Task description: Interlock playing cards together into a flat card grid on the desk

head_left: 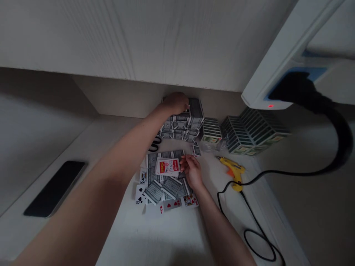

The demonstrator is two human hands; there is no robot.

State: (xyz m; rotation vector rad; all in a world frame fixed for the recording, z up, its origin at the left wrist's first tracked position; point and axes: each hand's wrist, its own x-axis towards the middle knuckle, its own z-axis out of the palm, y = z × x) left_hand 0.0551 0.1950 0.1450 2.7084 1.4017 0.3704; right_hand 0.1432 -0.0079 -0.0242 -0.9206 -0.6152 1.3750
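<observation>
My left hand (177,103) reaches to the back and rests on top of a stacked block of grey-patterned playing cards (195,109). Its fingers are bent down and closed, and whatever they grip is hidden. Nearer to me, my right hand (191,169) lies half-turned with loosely curled, parted fingers, holding nothing visible. Its fingertips are at the right edge of a red and yellow printed card (169,166), which tops a few loose cards. Under these is a flat layer of grey-backed cards (151,160). Face-up cards show around it, among them an eight of spades (140,194).
A yellow glue gun (234,170) with a black cable (266,172) lies at the right. Behind it stand rows of card packs (238,133). Black scissor handles (155,143) show beside the block. A phone (55,188) lies left; a power strip (277,85) hangs upper right.
</observation>
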